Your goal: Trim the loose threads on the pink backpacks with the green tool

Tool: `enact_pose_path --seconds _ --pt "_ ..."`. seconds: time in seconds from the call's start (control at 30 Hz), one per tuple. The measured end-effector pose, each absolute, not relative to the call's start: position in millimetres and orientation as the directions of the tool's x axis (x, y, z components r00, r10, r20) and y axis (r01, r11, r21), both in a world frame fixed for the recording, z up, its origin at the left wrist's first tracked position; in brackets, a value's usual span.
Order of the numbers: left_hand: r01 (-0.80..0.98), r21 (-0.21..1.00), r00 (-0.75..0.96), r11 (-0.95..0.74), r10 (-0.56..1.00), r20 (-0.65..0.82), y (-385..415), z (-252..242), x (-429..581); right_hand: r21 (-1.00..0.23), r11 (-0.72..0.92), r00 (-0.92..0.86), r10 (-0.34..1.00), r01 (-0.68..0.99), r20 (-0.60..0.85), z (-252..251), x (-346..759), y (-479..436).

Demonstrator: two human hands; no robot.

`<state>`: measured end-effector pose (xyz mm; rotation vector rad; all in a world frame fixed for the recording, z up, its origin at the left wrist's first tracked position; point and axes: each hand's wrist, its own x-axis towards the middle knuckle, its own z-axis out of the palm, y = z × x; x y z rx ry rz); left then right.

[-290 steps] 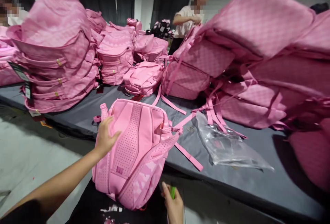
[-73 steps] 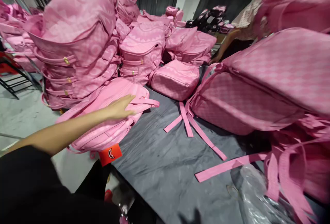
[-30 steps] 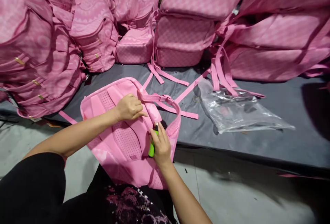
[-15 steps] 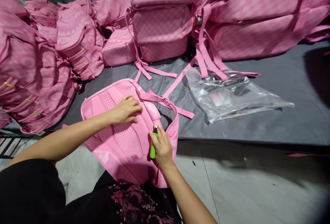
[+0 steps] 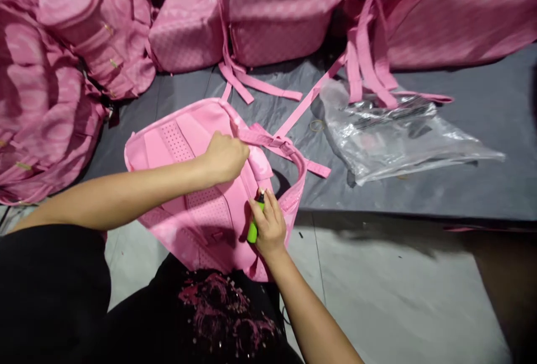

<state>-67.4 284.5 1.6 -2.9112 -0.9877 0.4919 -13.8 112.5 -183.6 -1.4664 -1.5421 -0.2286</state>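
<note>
A pink backpack (image 5: 201,146) lies tilted between my lap and the table edge, its padded, dotted back panel facing up. My left hand (image 5: 229,157) is closed on the panel beside the upper strap seam; its fingertips are hidden, so what they pinch does not show. In my right hand (image 5: 271,224) is a green lighter (image 5: 253,230) with a black top, held against the bag's right side. A shoulder strap (image 5: 298,176) loops out past the right hand. Webbing tails (image 5: 316,168) reach onto the table.
The dark grey covered table (image 5: 403,196) runs across. On it lie a clear plastic bag (image 5: 390,146) and a thin rubber band (image 5: 316,125). Pink backpacks line the back (image 5: 277,34) and pile up at the left (image 5: 46,107). Pale floor (image 5: 377,291) shows below.
My left hand has gone from spread fingers to a closed grip and moved right toward the strap seam. The right hand keeps the lighter. The view has tipped downward.
</note>
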Motion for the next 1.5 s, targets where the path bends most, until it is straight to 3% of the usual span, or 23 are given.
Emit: enact_pose_path --seconds 0.17,0.27,0.43,0.53,0.63,0.77,0.93,1.13,1.4,1.5 --pt "0.563 -0.29 0.667 -0.774 0.632 -0.395 286 14 -57 -0.477 0.258 0.182 0.694 0.84 0.697 -181 -19 112" --pt "0.524 -0.238 0.719 -0.818 0.575 -0.391 300 15 -75 -0.483 0.274 0.176 0.695 0.832 0.697 -172 -15 110" --pt "0.388 -0.122 0.91 -0.913 0.401 -0.109 332 -4 -129 -0.492 0.309 0.17 0.684 0.814 0.71 -132 6 120" --pt "0.315 -0.048 0.948 -0.948 0.313 0.057 335 -24 -151 -0.401 0.272 0.148 0.638 0.875 0.756 -103 27 140" --pt "0.285 -0.023 0.945 -0.958 0.276 0.177 327 -42 -159 -0.235 0.338 -0.039 0.64 0.912 0.768 -84 47 168" --pt "0.285 -0.005 0.921 -0.958 0.273 0.278 318 -59 -160 -0.024 0.439 -0.315 0.68 0.898 0.662 -76 62 202" --pt "0.229 0.016 0.822 -0.973 0.202 0.533 320 -82 -164 0.16 0.543 -0.534 0.653 0.824 0.537 -73 60 225" --pt "0.172 0.055 0.782 -0.984 0.17 0.6 327 -96 -168 0.142 0.63 -0.631 0.681 0.763 0.372 -63 46 241" --pt "0.169 0.051 0.769 -0.984 0.164 0.618 326 -97 -168 0.283 0.766 -0.814 0.513 0.577 0.272 -57 45 256" --pt "0.145 0.055 0.779 -0.988 0.148 0.609 328 -93 -170 0.307 0.771 -0.83 0.507 0.558 0.234 -57 46 257"
